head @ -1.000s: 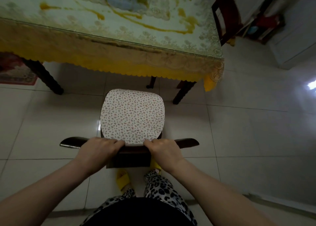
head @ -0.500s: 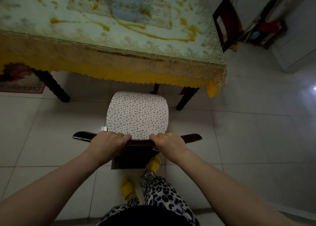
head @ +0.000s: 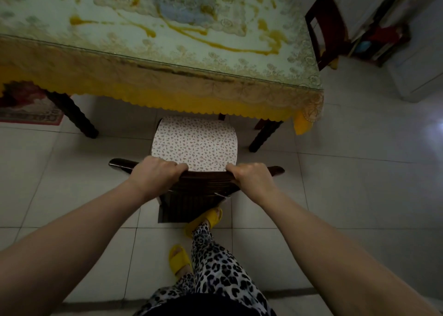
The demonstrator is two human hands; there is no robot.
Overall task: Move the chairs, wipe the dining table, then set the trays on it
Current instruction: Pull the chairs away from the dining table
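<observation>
A dark wooden chair (head: pixel 195 145) with a white speckled seat cushion stands in front of me, its seat front tucked just under the table's edge. My left hand (head: pixel 155 172) and my right hand (head: pixel 251 175) both grip the curved top rail of its backrest. The dining table (head: pixel 148 42) fills the upper part of the view, covered by a patterned cloth with a yellow scalloped fringe under a glass top. A second dark chair (head: pixel 323 26) stands at the table's far right side. No trays are in sight.
White floor tiles (head: pixel 347 196) spread to the right and left of the chair. A red patterned rug (head: pixel 26 107) lies under the table at the left. A cluttered shelf (head: pixel 381 40) and white cabinets stand at the upper right. My feet in yellow slippers (head: pixel 178 260) are behind the chair.
The chair has slid forward toward the table, so its seat front now reaches under the fringe. Both hands kept their grip on the backrest, and I stepped forward with it.
</observation>
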